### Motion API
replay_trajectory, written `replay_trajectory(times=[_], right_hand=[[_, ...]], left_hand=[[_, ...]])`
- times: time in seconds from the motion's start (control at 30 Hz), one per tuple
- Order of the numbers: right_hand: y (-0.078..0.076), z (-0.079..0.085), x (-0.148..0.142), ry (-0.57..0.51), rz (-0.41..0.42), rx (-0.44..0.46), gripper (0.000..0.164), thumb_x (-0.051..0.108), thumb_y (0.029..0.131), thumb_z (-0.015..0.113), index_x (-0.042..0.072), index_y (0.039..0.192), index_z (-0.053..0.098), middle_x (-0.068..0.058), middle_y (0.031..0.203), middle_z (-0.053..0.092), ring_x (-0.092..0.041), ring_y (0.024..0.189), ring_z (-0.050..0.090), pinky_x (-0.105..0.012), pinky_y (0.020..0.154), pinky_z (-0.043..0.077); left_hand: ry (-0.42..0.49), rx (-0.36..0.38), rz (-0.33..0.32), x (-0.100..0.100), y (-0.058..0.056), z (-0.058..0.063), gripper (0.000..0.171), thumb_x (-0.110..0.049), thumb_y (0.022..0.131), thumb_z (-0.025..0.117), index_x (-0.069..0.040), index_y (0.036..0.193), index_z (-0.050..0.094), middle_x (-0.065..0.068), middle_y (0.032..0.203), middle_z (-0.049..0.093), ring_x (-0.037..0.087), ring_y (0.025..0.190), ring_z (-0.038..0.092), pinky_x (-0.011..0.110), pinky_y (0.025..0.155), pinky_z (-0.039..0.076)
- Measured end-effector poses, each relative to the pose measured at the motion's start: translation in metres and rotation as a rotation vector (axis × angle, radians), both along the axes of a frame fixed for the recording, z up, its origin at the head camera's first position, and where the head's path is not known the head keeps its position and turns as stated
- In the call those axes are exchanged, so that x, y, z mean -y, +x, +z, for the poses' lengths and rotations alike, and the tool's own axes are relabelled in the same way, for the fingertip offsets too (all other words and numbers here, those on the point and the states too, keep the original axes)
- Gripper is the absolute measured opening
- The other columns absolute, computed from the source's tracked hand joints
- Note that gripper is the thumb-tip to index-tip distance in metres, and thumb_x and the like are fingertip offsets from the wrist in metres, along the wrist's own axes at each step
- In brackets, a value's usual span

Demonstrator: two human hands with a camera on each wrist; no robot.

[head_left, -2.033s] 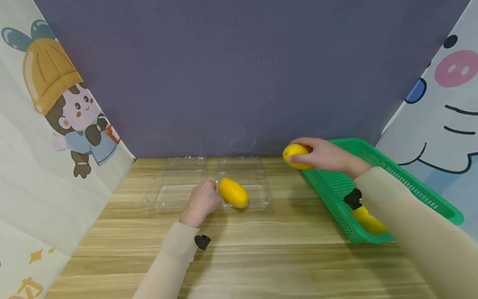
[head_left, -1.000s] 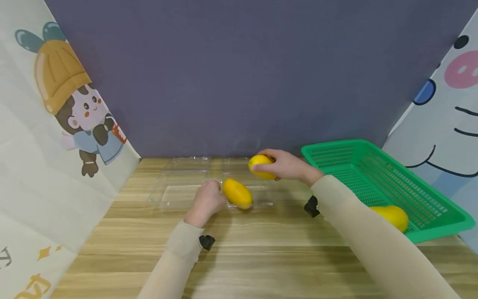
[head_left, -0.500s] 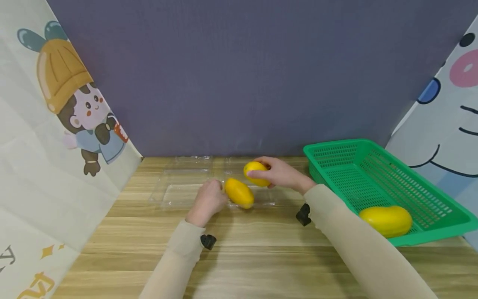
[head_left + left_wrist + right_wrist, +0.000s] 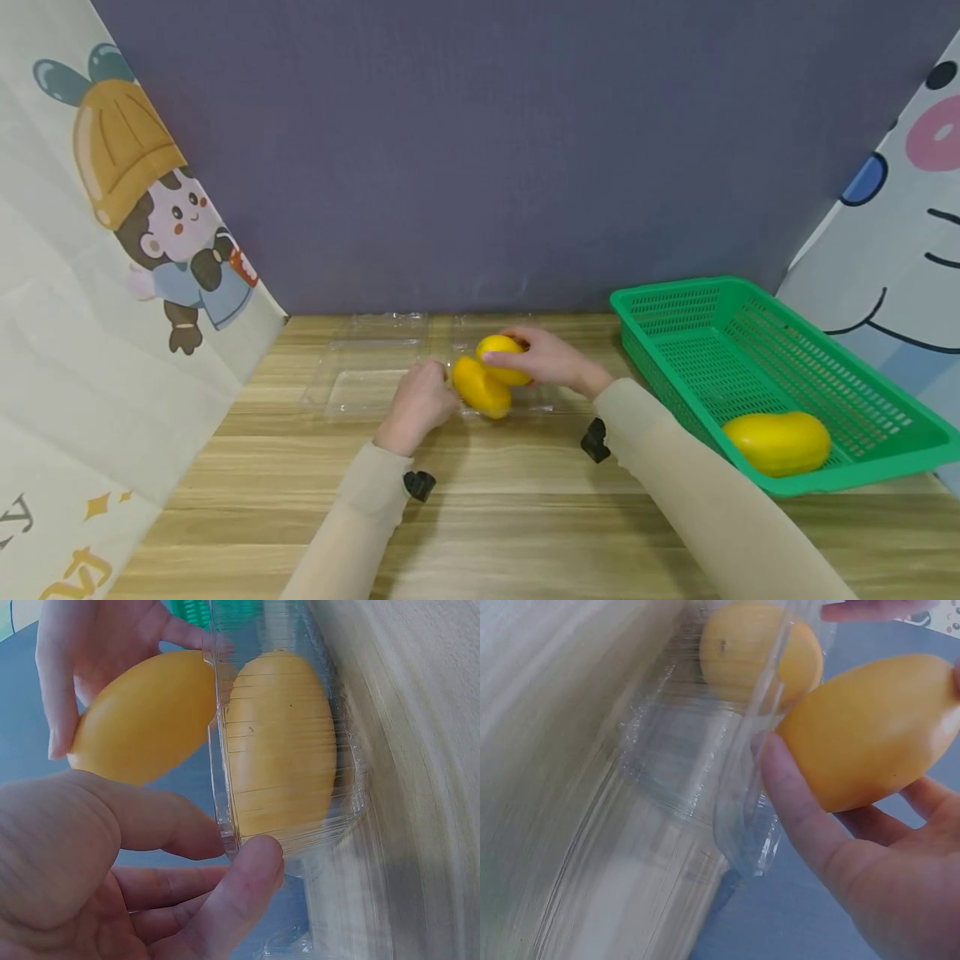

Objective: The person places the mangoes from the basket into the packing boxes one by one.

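A clear plastic clamshell tray [image 4: 360,387] lies open on the wooden table. One yellow mango [image 4: 486,394] rests in its right half, also visible in the left wrist view [image 4: 281,742] and the right wrist view [image 4: 739,641]. My left hand [image 4: 438,387] pinches the tray's rim [image 4: 229,840] between thumb and finger. My right hand [image 4: 517,352] grips a second yellow mango [image 4: 501,357] [image 4: 877,727] [image 4: 142,716] and holds it just above the tray, against the first mango.
A green perforated basket [image 4: 675,312] stands at the right with another yellow mango [image 4: 777,442] in its near end. Cartoon-printed panels close in both sides and a grey wall stands behind. Bare wood lies in front of the tray.
My right hand carried the second mango left from over the basket down to the tray, beside the first mango. My left hand stayed on the tray rim.
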State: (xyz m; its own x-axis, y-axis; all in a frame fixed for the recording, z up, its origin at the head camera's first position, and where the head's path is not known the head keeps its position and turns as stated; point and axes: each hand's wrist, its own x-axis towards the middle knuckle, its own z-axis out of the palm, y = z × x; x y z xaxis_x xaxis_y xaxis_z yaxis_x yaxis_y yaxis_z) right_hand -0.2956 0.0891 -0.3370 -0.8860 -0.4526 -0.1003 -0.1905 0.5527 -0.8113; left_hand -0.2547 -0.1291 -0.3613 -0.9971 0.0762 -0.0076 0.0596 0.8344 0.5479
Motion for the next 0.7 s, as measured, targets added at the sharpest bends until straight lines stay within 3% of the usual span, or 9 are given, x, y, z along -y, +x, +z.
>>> replay_trajectory(times=[0.27, 0.4, 0.53, 0.6, 0.7], right_hand=[[0.003, -0.0014, 0.0038, 0.08, -0.01, -0.001, 0.078, 0.064, 0.09, 0.063, 0.013, 0.147, 0.049, -0.008, 0.125, 0.06, -0.025, 0.096, 0.06, -0.049, 0.075, 0.058], [0.0021, -0.0023, 0.0044, 0.147, 0.001, -0.021, 0.078, 0.063, 0.094, 0.059, 0.011, 0.149, 0.045, -0.01, 0.126, 0.059, -0.023, 0.084, 0.06, -0.047, 0.071, 0.058], [0.0007, -0.0027, 0.0064, 0.208, 0.02, -0.05, 0.074, 0.058, 0.097, 0.058, 0.008, 0.15, 0.044, -0.011, 0.124, 0.059, -0.022, 0.075, 0.06, -0.044, 0.066, 0.057], [0.0007, -0.002, 0.0077, 0.235, 0.025, -0.078, 0.07, 0.055, 0.099, 0.057, 0.007, 0.148, 0.045, -0.012, 0.124, 0.06, -0.022, 0.078, 0.061, -0.043, 0.068, 0.057], [0.0007, -0.0008, 0.0101, 0.289, 0.028, -0.134, 0.067, 0.053, 0.101, 0.054, 0.005, 0.147, 0.048, -0.012, 0.127, 0.061, -0.024, 0.093, 0.062, -0.043, 0.083, 0.054]], left_hand=[[0.002, -0.004, -0.007, -0.0015, -0.0004, 0.0005, 0.008, -0.003, 0.082, 0.065, 0.002, 0.088, 0.066, 0.007, 0.069, 0.052, 0.019, 0.056, 0.045, 0.029, 0.048, 0.037], [-0.021, -0.01, -0.008, -0.0018, -0.001, 0.0003, 0.014, -0.004, 0.083, 0.065, 0.004, 0.093, 0.067, 0.01, 0.076, 0.057, 0.022, 0.062, 0.05, 0.031, 0.052, 0.04], [-0.03, -0.013, -0.013, -0.0018, -0.0017, -0.0006, 0.008, -0.004, 0.083, 0.065, 0.002, 0.088, 0.065, 0.011, 0.075, 0.056, 0.022, 0.06, 0.048, 0.031, 0.052, 0.039], [-0.027, -0.018, -0.014, -0.0018, -0.0018, -0.0015, 0.006, -0.004, 0.083, 0.064, 0.001, 0.086, 0.064, 0.01, 0.072, 0.054, 0.021, 0.059, 0.046, 0.03, 0.051, 0.038], [-0.019, -0.021, -0.014, -0.0016, -0.0014, -0.0026, 0.004, -0.004, 0.083, 0.064, 0.0, 0.082, 0.062, 0.007, 0.068, 0.048, 0.018, 0.055, 0.041, 0.029, 0.049, 0.035]])
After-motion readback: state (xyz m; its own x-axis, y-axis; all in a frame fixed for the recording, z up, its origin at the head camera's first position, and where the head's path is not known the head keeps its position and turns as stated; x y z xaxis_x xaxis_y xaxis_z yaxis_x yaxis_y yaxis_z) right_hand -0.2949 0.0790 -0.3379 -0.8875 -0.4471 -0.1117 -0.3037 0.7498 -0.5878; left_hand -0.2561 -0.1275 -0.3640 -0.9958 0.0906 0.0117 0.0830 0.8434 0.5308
